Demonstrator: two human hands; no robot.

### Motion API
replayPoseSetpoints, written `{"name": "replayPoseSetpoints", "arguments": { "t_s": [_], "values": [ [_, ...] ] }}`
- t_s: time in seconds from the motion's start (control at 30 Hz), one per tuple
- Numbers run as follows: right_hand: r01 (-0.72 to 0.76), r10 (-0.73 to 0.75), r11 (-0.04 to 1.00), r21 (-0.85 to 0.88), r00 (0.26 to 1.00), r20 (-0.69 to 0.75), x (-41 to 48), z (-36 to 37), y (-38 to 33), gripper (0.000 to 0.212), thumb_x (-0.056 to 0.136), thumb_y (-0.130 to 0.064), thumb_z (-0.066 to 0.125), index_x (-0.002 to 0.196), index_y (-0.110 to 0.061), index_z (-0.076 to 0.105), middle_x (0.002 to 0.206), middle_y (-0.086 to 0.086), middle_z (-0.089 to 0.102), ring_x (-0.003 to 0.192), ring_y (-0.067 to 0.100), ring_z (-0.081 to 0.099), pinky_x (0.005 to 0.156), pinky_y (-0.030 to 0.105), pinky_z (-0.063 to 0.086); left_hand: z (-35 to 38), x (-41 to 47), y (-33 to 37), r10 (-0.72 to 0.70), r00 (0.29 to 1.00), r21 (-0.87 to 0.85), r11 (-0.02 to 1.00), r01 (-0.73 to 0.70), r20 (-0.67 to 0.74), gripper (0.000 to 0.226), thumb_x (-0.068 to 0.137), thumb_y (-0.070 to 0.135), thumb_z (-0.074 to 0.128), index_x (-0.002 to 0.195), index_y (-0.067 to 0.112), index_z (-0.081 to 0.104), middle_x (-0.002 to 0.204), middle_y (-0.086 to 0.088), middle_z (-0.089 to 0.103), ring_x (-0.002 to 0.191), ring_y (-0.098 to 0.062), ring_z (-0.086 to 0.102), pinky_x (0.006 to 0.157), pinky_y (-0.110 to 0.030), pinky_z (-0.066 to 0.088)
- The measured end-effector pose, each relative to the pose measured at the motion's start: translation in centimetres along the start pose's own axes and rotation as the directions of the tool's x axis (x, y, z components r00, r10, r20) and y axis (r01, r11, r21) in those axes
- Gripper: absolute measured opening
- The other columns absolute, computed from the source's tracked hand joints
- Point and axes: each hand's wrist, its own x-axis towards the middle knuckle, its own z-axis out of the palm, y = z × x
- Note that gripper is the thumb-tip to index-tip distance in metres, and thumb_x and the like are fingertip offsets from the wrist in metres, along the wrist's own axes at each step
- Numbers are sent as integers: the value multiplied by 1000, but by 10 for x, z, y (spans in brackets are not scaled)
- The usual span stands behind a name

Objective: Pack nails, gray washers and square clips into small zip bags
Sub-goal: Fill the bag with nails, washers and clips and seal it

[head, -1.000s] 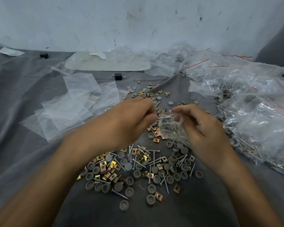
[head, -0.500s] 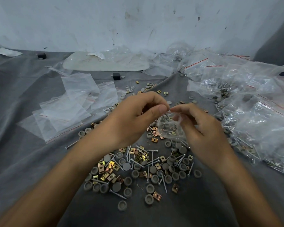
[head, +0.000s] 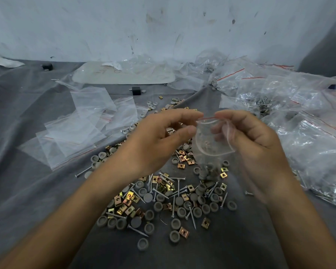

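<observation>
Status, judged from the layout: job was partway, nowhere near done. A heap of filled bags (head: 314, 144) sat on the right of the cloth (head: 27, 113), nails and gray bits visible through the plastic, exact mix per bag not readable. A fan of empty bags (head: 80, 133) lay flat on the left, so plenty of packing left. Between them, straight under the hands, a loose pile remained: nails (head: 177, 186), gray washers (head: 175, 223) and brass-coloured square clips (head: 183, 232), all mixed and touching. The zip bag (head: 211, 144) in work hung in the air above the far edge of that pile, between both hands, mouth up, red zip strip (head: 209, 118) running across the top. Its bottom held a clump of gray washers; could not tell if nails or clips were inside, the plastic was blurred there. Looked like the filling or closing stage of this one bag; could not tell if the strip was sealed. Right hand (head: 256, 144) came in from the right, palm turned inward, fingers curled and gripping the bag's right side, plastic draped over them. Left hand (head: 163, 140) came in from the left, fingers loosely curled, index tip at the strip's left end, thumb just beside the bag's edge lower down; could not tell if it actually pinched the bag
</observation>
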Motion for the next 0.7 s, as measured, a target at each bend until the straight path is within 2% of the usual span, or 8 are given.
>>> {"name": "replayPoseSetpoints", "arguments": {
  "t_s": [0.07,0.13,0.23,0.37,0.47,0.53,0.6,0.7],
  "values": [
    [-77,72,983,166,997,33,-1,0,-1,24,89,-15,62,96,-31,78,88,-2,74,82,12,68,74,24,55,2,0,7,62,997,-43,997,-64,-37,20,96,15,66,109,29,72,94,4,73,79,-9,65,65,-28,53],
    [-133,120,951,281,991,65,-1,1,-3,18,87,-15,68,96,-26,78,89,3,74,80,16,68,73,25,56,1,-1,11,84,994,-82,993,-90,-73,14,94,16,68,100,27,73,88,6,74,70,-3,62,60,-22,49],
    [-202,183,889,410,979,85,-1,4,-6,21,83,-10,64,94,-21,78,87,4,75,79,14,70,71,25,57,-3,-2,15,61,996,-118,991,-68,-59,8,94,18,67,97,22,73,80,12,69,65,1,56,58,-17,43],
    [-252,233,839,482,967,101,0,5,-9,22,82,-8,64,90,-22,79,90,3,76,80,14,71,70,26,58,-4,-3,20,74,997,-121,990,-72,15,17,91,26,69,104,18,74,91,-6,73,75,-21,67,63,-35,56],
    [-297,268,810,506,954,131,-1,7,-10,22,84,-6,64,92,-20,79,88,3,76,78,14,71,69,26,58,1,-4,25,102,994,-120,987,-105,-31,14,87,31,70,97,21,74,87,-7,73,72,-32,66,63,-50,52],
    [-319,275,809,493,948,162,-1,9,-10,23,87,-7,62,93,-20,79,93,4,76,84,15,71,78,30,58,1,-5,26,105,992,-104,988,-111,-67,13,87,34,69,93,23,73,84,-4,73,71,-29,66,62,-47,54],
    [-322,275,809,492,947,167,0,7,-9,20,92,-11,59,96,-18,78,101,8,76,92,20,72,83,36,57,-1,-5,27,105,988,-87,990,-115,-112,11,88,34,69,92,24,72,81,-2,71,67,-21,63,58,-31,53],
    [-270,275,847,458,960,57,4,1,-14,29,98,-34,54,99,-17,78,111,13,75,105,26,72,87,37,56,-6,-5,29,132,979,15,991,-132,-154,8,93,33,68,92,25,69,78,3,67,66,-16,59,60,-29,51]
  ]
}}
